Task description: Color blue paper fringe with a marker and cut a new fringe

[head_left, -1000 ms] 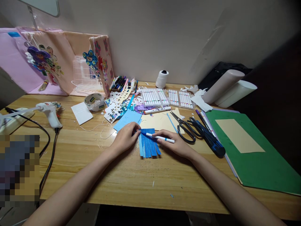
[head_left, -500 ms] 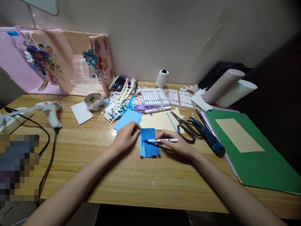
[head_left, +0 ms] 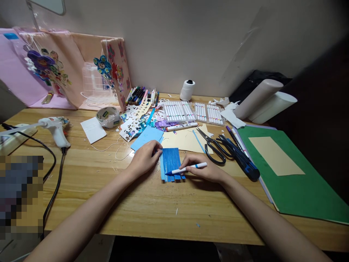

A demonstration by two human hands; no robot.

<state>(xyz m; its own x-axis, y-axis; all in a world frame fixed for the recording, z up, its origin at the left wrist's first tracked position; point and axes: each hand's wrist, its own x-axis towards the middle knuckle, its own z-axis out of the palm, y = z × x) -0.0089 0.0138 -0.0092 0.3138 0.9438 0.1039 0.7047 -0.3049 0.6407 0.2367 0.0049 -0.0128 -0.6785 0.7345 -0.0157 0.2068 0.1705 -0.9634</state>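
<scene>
A piece of light blue paper (head_left: 171,158) lies on the table, its lower edge cut into strips and most of its surface coloured darker blue. At its upper left corner my left hand (head_left: 147,156) pinches the edge. My right hand (head_left: 200,167) is closed around a white marker (head_left: 200,165) with a blue tip. That tip touches the paper near the lower left, beside a lighter band along the left edge. Just above the left hand lies a light blue sheet (head_left: 147,137). Black-handled scissors (head_left: 214,145) rest up and right of the right hand.
Paper scraps (head_left: 131,125), marker trays (head_left: 178,111) and a thread spool (head_left: 187,90) stand at the back. On the left are a glue gun (head_left: 56,131) and a tape roll (head_left: 107,116). A blue-black tool (head_left: 245,160) and a green board (head_left: 294,193) lie right.
The marker tip has moved down the paper from mid-height to near the strip ends, and the right hand has shifted slightly lower with it. My left hand stays at the corner.
</scene>
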